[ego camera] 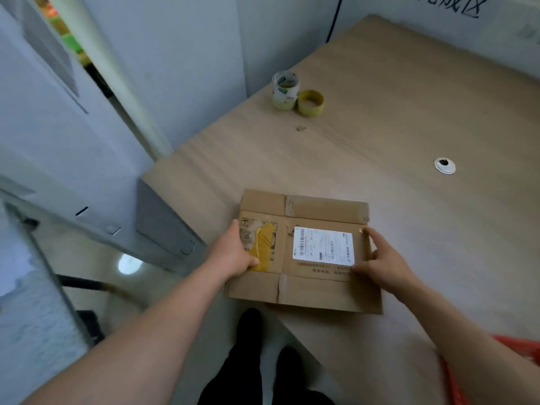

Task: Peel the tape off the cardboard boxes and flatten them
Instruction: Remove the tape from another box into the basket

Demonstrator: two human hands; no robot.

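Head view: left hand and right hand grip the flat brown cardboard box by its edges; probably light, stiff.

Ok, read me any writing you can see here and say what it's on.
"完成区", its top cut off: wall sign.
Too small to read: barcodes and print on the shipping label on the cardboard box.
Blurred: printed lines on the box itself.
Unreadable: green print on the tape roll.

What we count on one table
We find one box at centre with one label; two hands, left hand and right hand; two rolls at upper centre, pale roll and yellow roll; one grommet at right.
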